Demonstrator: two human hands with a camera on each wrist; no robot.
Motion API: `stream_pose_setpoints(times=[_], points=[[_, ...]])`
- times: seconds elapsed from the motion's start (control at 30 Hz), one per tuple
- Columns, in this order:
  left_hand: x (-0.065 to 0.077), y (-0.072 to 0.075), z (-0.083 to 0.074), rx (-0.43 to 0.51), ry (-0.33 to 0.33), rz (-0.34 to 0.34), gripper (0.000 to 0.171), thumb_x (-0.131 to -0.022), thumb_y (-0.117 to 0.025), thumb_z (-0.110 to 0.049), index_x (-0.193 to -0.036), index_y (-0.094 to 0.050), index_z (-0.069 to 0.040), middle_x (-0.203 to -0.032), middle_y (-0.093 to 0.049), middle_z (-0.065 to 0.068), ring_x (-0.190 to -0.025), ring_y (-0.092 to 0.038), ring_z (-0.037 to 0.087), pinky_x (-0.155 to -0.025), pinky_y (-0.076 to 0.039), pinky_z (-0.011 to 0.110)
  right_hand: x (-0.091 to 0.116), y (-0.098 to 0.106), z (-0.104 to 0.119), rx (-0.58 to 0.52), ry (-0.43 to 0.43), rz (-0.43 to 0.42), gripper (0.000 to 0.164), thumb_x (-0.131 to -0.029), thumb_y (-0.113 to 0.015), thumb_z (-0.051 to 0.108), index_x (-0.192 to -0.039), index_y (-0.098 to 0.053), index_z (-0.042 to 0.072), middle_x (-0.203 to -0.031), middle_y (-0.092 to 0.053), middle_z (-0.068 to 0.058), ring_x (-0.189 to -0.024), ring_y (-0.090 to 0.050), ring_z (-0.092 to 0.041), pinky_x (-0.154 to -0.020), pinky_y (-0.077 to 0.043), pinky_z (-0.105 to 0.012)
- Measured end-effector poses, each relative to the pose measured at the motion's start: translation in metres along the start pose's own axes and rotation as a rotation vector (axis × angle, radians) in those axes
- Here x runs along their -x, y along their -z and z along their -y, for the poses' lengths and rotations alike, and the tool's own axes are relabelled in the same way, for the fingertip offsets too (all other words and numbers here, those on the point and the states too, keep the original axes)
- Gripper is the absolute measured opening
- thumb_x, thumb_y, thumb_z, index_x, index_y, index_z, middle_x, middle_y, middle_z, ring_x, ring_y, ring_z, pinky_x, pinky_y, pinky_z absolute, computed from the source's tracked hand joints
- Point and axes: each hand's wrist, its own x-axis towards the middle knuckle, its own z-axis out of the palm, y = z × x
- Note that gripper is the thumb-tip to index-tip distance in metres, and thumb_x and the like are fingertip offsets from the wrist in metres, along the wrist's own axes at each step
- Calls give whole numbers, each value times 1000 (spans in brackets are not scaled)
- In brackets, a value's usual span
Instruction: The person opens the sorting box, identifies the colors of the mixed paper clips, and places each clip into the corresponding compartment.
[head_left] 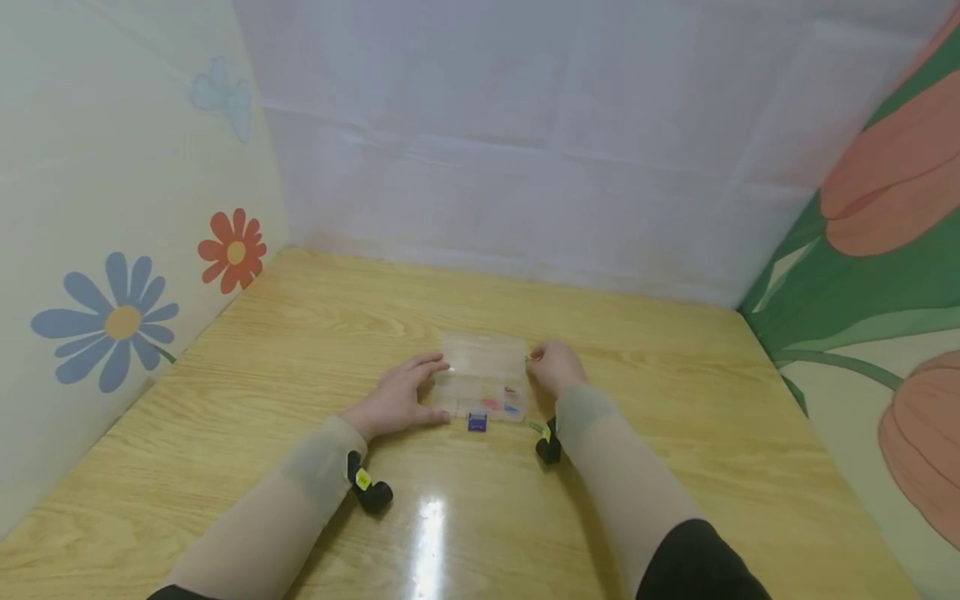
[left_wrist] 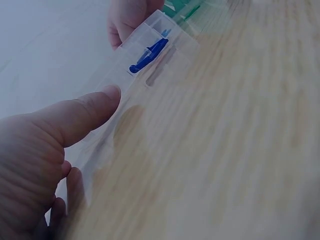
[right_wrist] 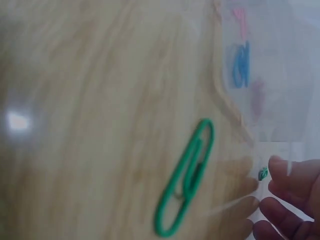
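Observation:
A clear plastic compartment box (head_left: pixel 480 358) lies on the table, with a blue clasp (head_left: pixel 477 422) at its near edge. Pink and blue paper clips (right_wrist: pixel 241 65) show through its wall. My left hand (head_left: pixel 397 398) rests at the box's left side, thumb and fingers spread. At the right side, my right hand (head_left: pixel 557 367) has curled fingers and pinches a small green clip (right_wrist: pixel 263 173) at the thumb tip, mostly hidden. Another green paper clip (right_wrist: pixel 185 180) lies on the table near the box's front right corner, beneath the right wrist.
The wood-grain table (head_left: pixel 637 483) extends around the box. A pale cloth wall (head_left: pixel 495 167) stands behind it, with flower-patterned panels at left and right. Black wrist cameras (head_left: pixel 371 492) sit under both wrists, close to the tabletop.

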Motion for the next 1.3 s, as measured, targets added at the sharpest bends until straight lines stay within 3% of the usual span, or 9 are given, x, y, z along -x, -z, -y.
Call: stream_pose_setpoints(times=[0.73, 1.3], points=[[1, 6, -9, 10, 12, 12, 87, -74, -78, -50, -144, -43, -11, -154, -31, 8, -140, -27, 34, -110, -17, 60, -5, -9, -6, -83, -97, -74, 16, -87, -70, 21, -97, -70, 9, -105, -67, -8, -102, -58, -28, -95, -42, -42], [0, 4, -7, 0, 10, 6, 86, -75, -78, -49, -144, -44, -10, -154, -31, 8, -140, -27, 34, -110, -17, 61, 2, -2, -13, -50, -133, -23, 20, -94, -58, 19, -105, -64, 4, -110, -64, -13, -105, -57, -30, -94, -44, -43]])
